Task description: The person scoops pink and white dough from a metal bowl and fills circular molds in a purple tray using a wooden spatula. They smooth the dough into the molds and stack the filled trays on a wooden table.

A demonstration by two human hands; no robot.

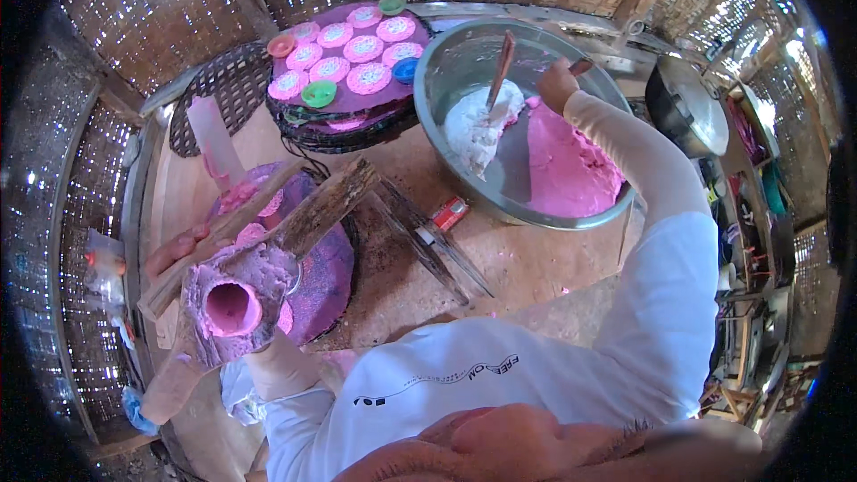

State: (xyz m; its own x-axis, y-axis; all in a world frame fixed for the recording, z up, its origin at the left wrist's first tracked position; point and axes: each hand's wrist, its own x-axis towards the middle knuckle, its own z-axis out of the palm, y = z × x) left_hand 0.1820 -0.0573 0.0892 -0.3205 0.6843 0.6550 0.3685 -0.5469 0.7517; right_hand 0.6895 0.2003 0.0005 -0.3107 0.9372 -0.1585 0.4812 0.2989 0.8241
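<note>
My right hand [558,82] is closed on a brown wooden handle [579,66] inside the large metal basin [433,132], which holds white dough [482,129] with an upright utensil [503,62] in it and pink dough [571,170]. My left hand [172,250] is mostly hidden behind a wooden press [317,205], its fingers wrapped at a long wooden bar. The press has a dough-smeared block with a round pink-lined opening [230,308]. A translucent pink cylinder [210,134] lies behind it. Under the press is a purple round mat [330,286] with pink lacy rounds.
At the back, a stacked purple tray [344,101] bears several pink rounds and small coloured cups. A black lattice [192,107] lies beside it. A small red package [450,214] is below the basin. A large pot [678,107] and cluttered shelves are at right; woven walls surround the worktop.
</note>
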